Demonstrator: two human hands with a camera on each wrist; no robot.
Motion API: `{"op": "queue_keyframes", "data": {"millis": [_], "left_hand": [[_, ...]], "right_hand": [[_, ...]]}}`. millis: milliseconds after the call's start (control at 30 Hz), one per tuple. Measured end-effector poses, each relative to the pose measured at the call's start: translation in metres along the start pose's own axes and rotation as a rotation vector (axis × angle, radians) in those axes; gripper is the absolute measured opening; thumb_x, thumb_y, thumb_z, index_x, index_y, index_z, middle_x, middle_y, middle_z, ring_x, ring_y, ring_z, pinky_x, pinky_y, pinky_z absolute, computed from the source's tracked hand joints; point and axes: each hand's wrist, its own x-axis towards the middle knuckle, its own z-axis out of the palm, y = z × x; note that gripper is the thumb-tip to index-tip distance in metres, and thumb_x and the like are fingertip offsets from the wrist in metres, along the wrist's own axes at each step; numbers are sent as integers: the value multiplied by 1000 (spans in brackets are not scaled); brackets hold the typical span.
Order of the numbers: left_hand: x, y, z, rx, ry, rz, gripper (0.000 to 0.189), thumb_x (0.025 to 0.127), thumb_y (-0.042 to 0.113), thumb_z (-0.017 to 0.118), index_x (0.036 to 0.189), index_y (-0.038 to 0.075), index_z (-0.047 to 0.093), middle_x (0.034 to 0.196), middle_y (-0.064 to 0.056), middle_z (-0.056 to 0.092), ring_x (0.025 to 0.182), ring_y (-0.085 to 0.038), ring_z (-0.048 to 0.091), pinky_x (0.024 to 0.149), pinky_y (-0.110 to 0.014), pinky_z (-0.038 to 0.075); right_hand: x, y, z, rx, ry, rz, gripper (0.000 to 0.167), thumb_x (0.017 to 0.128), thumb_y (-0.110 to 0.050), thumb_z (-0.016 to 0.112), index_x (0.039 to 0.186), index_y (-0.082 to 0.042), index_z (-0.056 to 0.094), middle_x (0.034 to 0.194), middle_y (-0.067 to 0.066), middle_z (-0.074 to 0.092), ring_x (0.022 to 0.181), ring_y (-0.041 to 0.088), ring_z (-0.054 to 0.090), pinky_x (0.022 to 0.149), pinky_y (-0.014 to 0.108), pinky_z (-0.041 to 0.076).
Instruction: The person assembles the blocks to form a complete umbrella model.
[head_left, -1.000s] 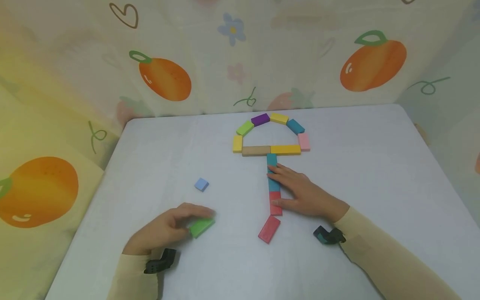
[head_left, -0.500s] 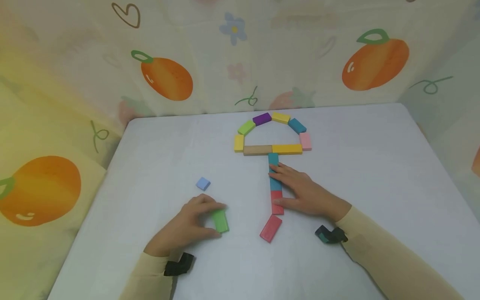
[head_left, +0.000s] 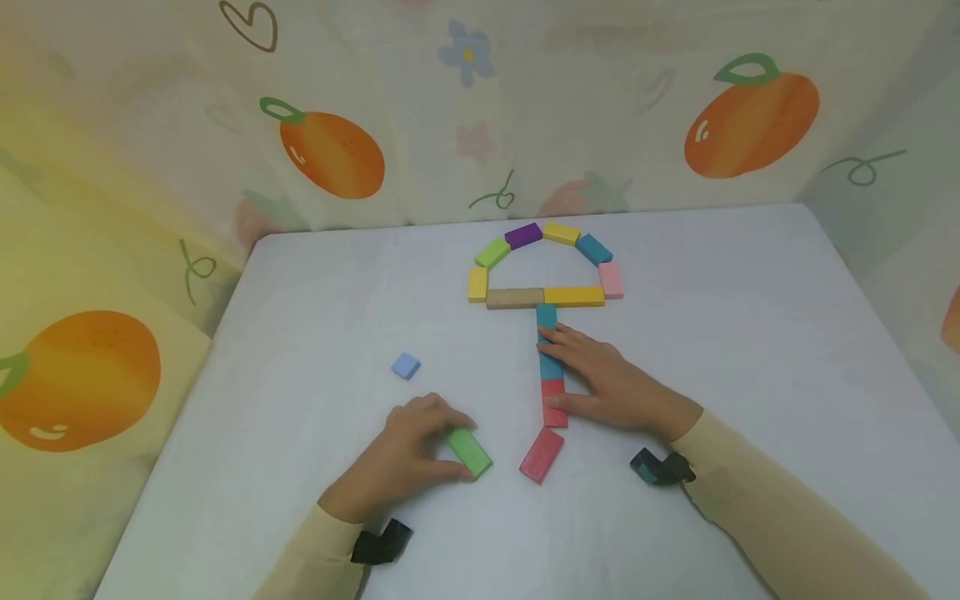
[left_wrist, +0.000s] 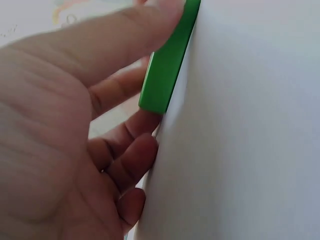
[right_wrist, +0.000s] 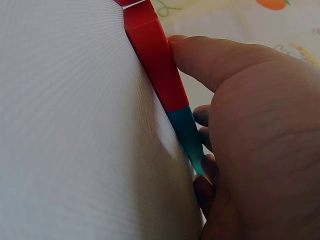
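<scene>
My left hand (head_left: 408,446) pinches a green block (head_left: 469,452) between thumb and fingers, left of the tilted red block (head_left: 542,456). The left wrist view shows the green block (left_wrist: 167,65) close to the white surface. My right hand (head_left: 603,379) rests on a straight column of blocks. Its thumb touches the upper red block (head_left: 553,414), and its other fingers lie over the teal blocks (head_left: 551,368). In the right wrist view, the thumb meets the side of the red block (right_wrist: 157,60), which adjoins a teal one (right_wrist: 186,131).
Above the column, a tan block (head_left: 515,298) and a long yellow block (head_left: 573,297) form a bar under an arch of several coloured blocks, including a purple one (head_left: 523,236). A small blue block (head_left: 406,366) lies alone to the left on the white table (head_left: 750,317).
My left hand has moved right with the green block, which has turned so its near end points toward the lower right. The right hand stays on the column.
</scene>
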Motion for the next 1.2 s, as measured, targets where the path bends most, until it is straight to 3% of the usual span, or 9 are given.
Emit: {"op": "queue_keyframes", "data": {"millis": [433, 1200], "left_hand": [[7, 20, 23, 95, 61, 53, 55, 81, 44, 98, 129, 27, 78, 107, 18, 60, 103, -8, 55, 85, -41, 41], [7, 34, 25, 112, 54, 61, 53, 82, 42, 98, 127, 24, 78, 104, 17, 58, 101, -8, 54, 83, -41, 39]], "right_hand": [[1, -1, -1, -6, -6, 7, 81, 102, -50, 73, 169, -14, 43, 179, -1, 25, 164, 29, 16, 122, 70, 25], [1, -1, -1, -16, 2, -8, 82, 103, -50, 73, 169, -13, 43, 179, 2, 26, 164, 32, 17, 121, 72, 25]]}}
